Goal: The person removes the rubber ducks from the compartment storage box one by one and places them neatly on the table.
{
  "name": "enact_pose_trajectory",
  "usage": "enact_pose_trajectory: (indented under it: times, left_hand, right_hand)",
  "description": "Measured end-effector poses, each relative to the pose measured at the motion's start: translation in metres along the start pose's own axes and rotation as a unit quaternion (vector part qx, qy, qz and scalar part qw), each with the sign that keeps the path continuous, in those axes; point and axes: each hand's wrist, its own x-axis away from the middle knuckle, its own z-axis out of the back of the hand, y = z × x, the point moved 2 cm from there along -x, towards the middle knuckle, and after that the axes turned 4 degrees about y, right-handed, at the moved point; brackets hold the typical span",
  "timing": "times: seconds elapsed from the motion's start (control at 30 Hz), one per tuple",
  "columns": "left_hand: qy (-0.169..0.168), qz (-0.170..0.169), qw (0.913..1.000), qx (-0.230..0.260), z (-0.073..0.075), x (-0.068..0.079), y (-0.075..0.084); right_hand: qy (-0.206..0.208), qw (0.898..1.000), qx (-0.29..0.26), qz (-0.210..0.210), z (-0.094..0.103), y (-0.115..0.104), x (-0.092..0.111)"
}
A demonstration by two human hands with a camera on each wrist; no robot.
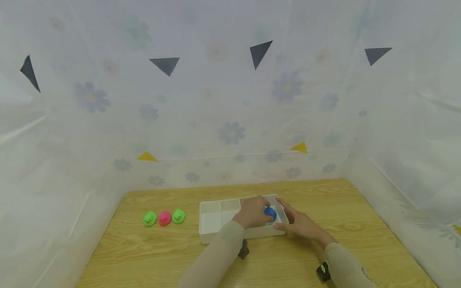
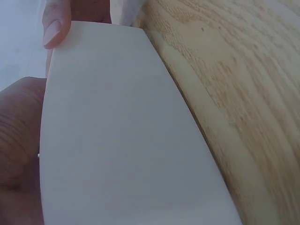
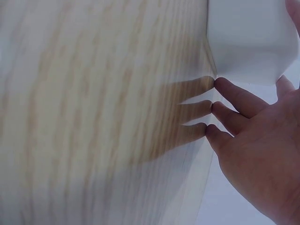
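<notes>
A white divided box (image 1: 209, 237) stands on the table, long side toward me. My left hand (image 1: 253, 212) reaches down into its rightmost compartment, fingers curled round a small blue toy (image 1: 270, 214). That hand partly covers the toy, so its exact shape is hidden. At the box's right end, my right hand (image 1: 304, 225) holds the corners between thumb and fingers. The right wrist view shows several spread fingertips (image 3: 219, 83) resting on the table beside the box. In the left wrist view, the box's side wall fills the middle, with my left hand (image 2: 21, 136) behind its rim.
Left of the box, a green rubber duck (image 1: 149, 219), a pink one (image 1: 164, 218) and another green one (image 1: 178, 216) sit in a row. The wooden table (image 1: 162, 256) is enclosed by pale flowered sheets (image 1: 230, 100) at the back and sides.
</notes>
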Motion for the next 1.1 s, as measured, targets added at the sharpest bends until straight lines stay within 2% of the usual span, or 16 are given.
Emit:
enact_pose_trajectory:
  times: [0.33, 0.67, 0.9, 1.1]
  left_hand:
    - [-0.001, 0.021, 0.9998, 0.003, -0.006, -0.008, 0.001]
    - [0.009, 0.016, 0.9998, 0.005, -0.005, -0.006, 0.001]
    - [0.012, -0.021, 0.9995, -0.018, -0.003, -0.003, 0.002]
    - [0.012, -0.045, 0.9989, -0.004, 0.002, 0.003, 0.005]
  right_hand:
    - [0.006, 1.0, 0.009, -0.001, 0.0, 0.0, 0.0]
    - [-0.002, 1.0, -0.008, 0.004, 0.0, -0.002, 0.001]
    - [0.003, 1.0, -0.002, 0.007, 0.0, -0.003, 0.002]
    - [-0.001, 1.0, 0.0, -0.001, -0.001, 0.0, 0.001]
